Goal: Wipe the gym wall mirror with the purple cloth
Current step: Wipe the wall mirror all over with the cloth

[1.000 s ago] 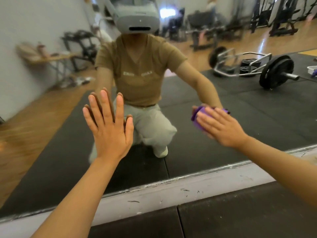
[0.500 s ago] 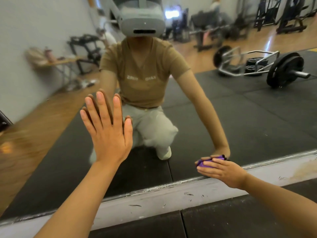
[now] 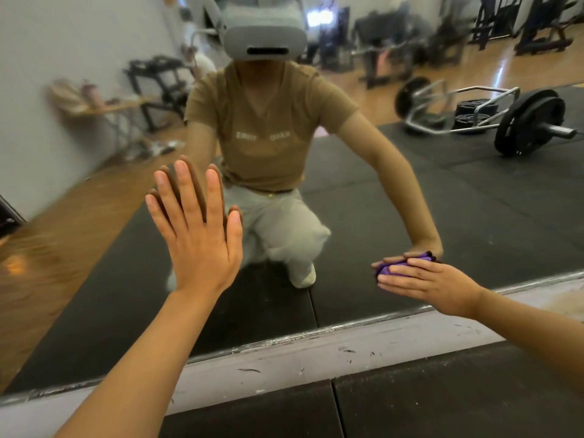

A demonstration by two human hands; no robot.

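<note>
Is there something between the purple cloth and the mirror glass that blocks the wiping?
Nothing visible does. The right hand presses the purple cloth directly on the mirror, near its bottom edge.

2 hands [image 3: 199,248] [image 3: 433,284], 1 purple cloth [image 3: 390,269], 1 mirror [image 3: 474,216], 1 loaded trap bar [image 3: 493,118].

A bunched purple cloth [image 3: 390,269] is pressed flat against the large glass wall mirror [image 3: 474,216], low down near its bottom metal edge.
</note>
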